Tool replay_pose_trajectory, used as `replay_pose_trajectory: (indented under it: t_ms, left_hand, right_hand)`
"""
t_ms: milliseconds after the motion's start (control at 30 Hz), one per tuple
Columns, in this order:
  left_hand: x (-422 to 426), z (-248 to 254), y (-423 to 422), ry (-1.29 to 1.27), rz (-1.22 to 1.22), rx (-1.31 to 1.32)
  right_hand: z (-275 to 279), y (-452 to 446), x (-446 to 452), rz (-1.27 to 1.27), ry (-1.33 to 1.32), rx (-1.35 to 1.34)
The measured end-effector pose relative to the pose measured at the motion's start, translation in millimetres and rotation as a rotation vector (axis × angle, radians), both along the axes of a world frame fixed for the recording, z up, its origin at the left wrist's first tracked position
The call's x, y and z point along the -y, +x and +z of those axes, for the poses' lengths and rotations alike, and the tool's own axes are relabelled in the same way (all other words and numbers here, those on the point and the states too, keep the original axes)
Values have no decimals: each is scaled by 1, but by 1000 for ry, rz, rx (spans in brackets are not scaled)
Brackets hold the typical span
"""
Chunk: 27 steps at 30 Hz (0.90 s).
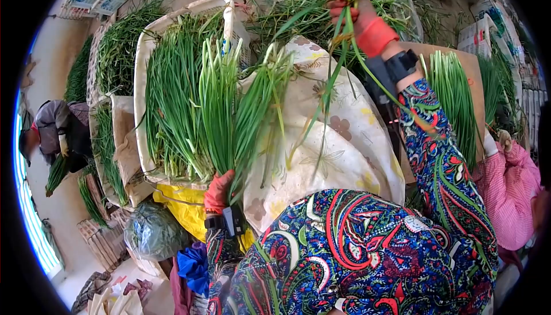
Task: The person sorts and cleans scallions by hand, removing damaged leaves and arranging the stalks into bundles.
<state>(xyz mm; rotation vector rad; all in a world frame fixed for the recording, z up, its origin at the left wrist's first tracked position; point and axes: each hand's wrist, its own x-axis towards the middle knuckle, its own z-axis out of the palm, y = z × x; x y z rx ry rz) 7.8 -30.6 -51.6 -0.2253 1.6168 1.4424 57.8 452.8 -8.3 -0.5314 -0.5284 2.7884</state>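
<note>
My left hand [219,191], in a red-orange glove, is closed around the lower end of a bunch of garlic chives [221,108]. The bunch stands up from the hand, its pale stem ends at the top, and part of it fans out to the right. My right hand [349,12], in a red glove, is raised at the upper middle with its fingers closed on several loose chive leaves [367,65], some yellowish. They trail down over the flowered cloth [344,137] on my lap. A white plastic basket [141,85] full of chives [178,97] stands left of the held bunch.
Loose greens [275,25] are heaped ahead. On the right, more chives [450,97] lie on a cardboard sheet [475,91], near a person in a pink checked sleeve [508,188]. Another person [60,131] bends over at the far left. A stuffed plastic bag [154,232] sits lower left.
</note>
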Motion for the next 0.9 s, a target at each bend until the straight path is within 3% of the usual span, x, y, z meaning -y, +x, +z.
replay_pose_trajectory:
  t_ms: [100,133,167,200,233,367,467,567,700,733,833,900]
  left_hand:
    - [-1,3,-1,9,-68,-16]
    - [-4,6,1,27,-63,0]
    - [-7,8,2,44,-56,16]
    - [-7,8,2,36,-60,43]
    - [-7,8,1,26,-61,68]
    - [-12,15,3,15,-94,46]
    - [-10,19,1,-65,-152,20]
    - [-9,16,2,-54,-86,17]
    - [-6,10,-2,-41,-37,20]
    - [-5,12,-5,-15,-56,54]
    - [-11,18,-8,39,-105,92]
    - [-3,9,-12,53,-147,90]
  right_hand:
    - [6,10,33,69,455,577]
    - [-21,10,46,141,505,624]
    - [-47,19,63,273,569,488]
    - [-27,28,90,534,678,645]
    - [-22,33,115,615,661,657]
    - [-46,21,176,499,627,361]
    - [-42,3,173,741,916,497]
    - [-56,5,163,732,2014,81]
    - [-39,28,145,583,2136,235]
    - [-56,24,137,483,2395,150]
    - [-57,21,109,540,2184,488]
    - [-42,17,85,592,2358,420]
